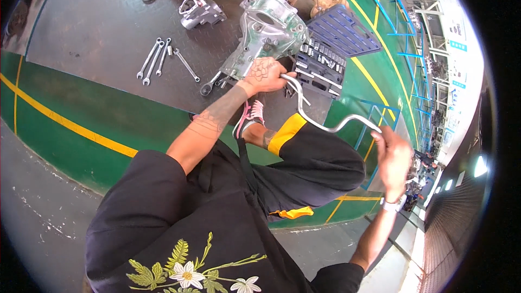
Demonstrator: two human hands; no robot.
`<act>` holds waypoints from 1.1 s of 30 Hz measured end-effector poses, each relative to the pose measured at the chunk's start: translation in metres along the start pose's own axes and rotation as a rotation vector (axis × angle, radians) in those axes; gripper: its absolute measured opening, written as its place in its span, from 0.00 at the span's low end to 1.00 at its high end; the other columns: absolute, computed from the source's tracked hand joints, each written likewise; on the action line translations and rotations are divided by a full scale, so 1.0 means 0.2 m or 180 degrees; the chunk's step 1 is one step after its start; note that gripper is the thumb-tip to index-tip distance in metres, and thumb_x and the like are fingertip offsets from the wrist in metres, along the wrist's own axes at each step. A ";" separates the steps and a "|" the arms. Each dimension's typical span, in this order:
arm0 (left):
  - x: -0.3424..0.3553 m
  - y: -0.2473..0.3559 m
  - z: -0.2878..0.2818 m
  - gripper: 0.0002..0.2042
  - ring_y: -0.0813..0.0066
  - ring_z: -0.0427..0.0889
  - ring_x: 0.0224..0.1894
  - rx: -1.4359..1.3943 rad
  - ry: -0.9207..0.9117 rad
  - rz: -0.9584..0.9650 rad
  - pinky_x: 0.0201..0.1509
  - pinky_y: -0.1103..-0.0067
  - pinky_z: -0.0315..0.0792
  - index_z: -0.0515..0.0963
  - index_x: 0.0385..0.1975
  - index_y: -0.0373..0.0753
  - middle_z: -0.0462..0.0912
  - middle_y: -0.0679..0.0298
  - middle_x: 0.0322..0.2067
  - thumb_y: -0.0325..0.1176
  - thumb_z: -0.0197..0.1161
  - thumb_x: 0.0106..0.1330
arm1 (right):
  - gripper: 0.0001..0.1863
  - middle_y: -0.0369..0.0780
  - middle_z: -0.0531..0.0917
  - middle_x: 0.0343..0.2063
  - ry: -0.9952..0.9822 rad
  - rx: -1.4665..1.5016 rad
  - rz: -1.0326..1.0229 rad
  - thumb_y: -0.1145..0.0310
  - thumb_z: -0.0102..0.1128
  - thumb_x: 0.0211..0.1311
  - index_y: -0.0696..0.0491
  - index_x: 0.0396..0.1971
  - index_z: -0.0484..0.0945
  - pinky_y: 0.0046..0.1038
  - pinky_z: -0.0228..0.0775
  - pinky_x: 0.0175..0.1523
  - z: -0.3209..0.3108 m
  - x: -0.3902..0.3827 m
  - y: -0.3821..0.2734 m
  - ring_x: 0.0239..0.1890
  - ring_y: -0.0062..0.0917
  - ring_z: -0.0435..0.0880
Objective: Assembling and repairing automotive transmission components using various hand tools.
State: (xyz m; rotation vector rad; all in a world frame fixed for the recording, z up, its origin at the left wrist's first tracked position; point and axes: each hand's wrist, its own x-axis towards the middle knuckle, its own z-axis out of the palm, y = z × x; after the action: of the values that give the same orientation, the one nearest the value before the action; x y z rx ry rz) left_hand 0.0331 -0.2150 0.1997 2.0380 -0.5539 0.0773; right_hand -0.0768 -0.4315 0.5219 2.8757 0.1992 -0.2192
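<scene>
Currently both hands work a bent speed wrench point(325, 122) — the left hand point(264, 76) closed round its lower end at the aluminium gearbox housing point(266, 32), at twelve o'clock on the floor mat point(97, 38); the right hand point(392, 157), blurred, seems wrapped on the crank end at three o'clock. Cranking a fastener looks underway — next calls for steady alignment.
</scene>
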 end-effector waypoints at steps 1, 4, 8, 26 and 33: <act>-0.03 -0.05 0.01 0.26 0.50 0.81 0.21 0.0032 -0.0155 -0.0123 0.29 0.62 0.75 0.82 0.15 0.36 0.79 0.50 0.15 0.53 0.64 0.65 | 0.12 0.48 0.72 0.16 0.0109 0.0802 0.0085 0.62 0.61 0.69 0.55 0.32 0.77 0.40 0.61 0.24 0.09 0.01 -0.04 0.18 0.45 0.74; -0.09 -0.10 0.09 0.23 0.50 0.81 0.24 -0.0023 0.0013 0.0084 0.32 0.62 0.74 0.81 0.15 0.36 0.80 0.52 0.17 0.50 0.64 0.66 | 0.12 0.50 0.72 0.16 0.0075 0.1360 0.0331 0.66 0.58 0.71 0.58 0.30 0.77 0.40 0.61 0.25 0.26 0.07 -0.20 0.19 0.46 0.74; -0.14 -0.16 0.10 0.22 0.50 0.81 0.25 0.0052 -0.0006 0.0151 0.32 0.61 0.74 0.79 0.15 0.38 0.80 0.53 0.18 0.47 0.63 0.67 | 0.13 0.50 0.72 0.15 0.0180 0.1326 0.0315 0.66 0.58 0.71 0.58 0.27 0.75 0.41 0.60 0.24 0.35 0.12 -0.27 0.18 0.47 0.73; -0.09 -0.25 0.08 0.18 0.56 0.80 0.54 -0.0182 0.0098 0.1024 0.59 0.64 0.72 0.81 0.46 0.39 0.83 0.56 0.49 0.42 0.70 0.60 | 0.10 0.47 0.84 0.33 0.1328 0.1065 -0.0350 0.65 0.58 0.67 0.57 0.31 0.78 0.38 0.76 0.42 0.30 0.22 -0.44 0.36 0.43 0.83; -0.34 0.32 -0.09 0.09 0.78 0.75 0.28 -0.0661 -0.0050 -0.0998 0.32 0.76 0.69 0.78 0.28 0.35 0.77 0.66 0.24 0.27 0.72 0.50 | 0.30 0.29 0.56 0.11 0.3009 0.7354 0.0649 0.54 0.42 0.80 0.49 0.13 0.56 0.23 0.41 0.19 0.56 0.63 -0.72 0.12 0.14 0.51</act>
State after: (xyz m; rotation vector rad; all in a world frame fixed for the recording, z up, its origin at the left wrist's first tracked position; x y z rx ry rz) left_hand -0.0517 -0.2034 0.2423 1.8988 -0.2353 -0.1770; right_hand 0.0103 -0.3077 0.3599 4.3319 -0.7301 2.6905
